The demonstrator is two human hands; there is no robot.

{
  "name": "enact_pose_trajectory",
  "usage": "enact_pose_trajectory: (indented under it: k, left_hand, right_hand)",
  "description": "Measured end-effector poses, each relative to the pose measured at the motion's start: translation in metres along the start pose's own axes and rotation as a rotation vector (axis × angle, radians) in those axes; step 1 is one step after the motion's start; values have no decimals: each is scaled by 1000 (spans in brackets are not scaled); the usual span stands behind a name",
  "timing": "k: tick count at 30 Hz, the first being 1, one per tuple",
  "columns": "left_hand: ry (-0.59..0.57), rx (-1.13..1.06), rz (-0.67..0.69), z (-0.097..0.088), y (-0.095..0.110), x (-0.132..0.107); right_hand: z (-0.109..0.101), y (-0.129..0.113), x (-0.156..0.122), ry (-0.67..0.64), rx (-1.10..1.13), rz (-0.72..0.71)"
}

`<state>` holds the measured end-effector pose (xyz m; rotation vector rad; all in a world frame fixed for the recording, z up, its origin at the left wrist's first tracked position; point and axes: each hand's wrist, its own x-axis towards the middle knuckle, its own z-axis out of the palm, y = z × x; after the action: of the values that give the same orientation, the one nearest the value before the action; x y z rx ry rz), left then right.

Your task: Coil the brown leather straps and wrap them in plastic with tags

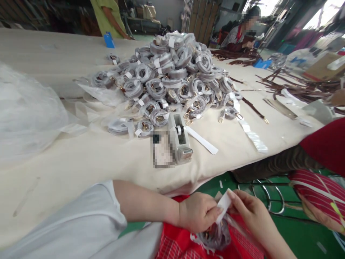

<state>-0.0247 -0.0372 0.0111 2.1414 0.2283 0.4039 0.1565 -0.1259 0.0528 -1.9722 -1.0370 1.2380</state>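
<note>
Fingers of the right hand pinch the upper end of a white strip, while the left hand presses thumb and curled fingers together at the strip's lower edge. Just beneath, a coiled strap in clear wrap sits over red cloth, below the table's edge. On the table, a tape dispenser stands near a heap of similar wrapped coils

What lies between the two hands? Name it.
In the head view, a white strip bridges the left hand and right hand; a plastic-wrapped coil shows just below.
</note>
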Motion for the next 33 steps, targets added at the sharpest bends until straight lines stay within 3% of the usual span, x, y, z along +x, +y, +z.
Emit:
enact_pose_trajectory:
  k: [2, 5, 10, 12, 17, 20, 28, 33]
  left_hand:
    - [-4, 27, 13, 3, -1, 0]
    - [-2, 66, 34, 6, -3, 0]
    - [53, -21, 77, 7, 0, -3]
    - [82, -66, 82, 5, 3, -4]
    - [97, -79, 12, 5, 5, -8]
    - [89, -96, -40, 7, 3, -8]
    - [7, -215, -388, 5, -10, 12]
    - [127, -479, -566, 11, -13, 14]
  right_hand:
    - [-2, 2, -4, -32, 58, 82]
    - [4, 5, -8, -60, 106, 62]
    - [31, 17, -6, 96, 492, 152]
    - [38, 21, -6, 160, 541, 157]
    - [45, 23, -7, 431, 270, 26]
    - [48, 27, -8, 516, 98, -33]
    - [52, 30, 1, 536, -136, -84]
    - [50, 26, 8, 497, -88, -19]
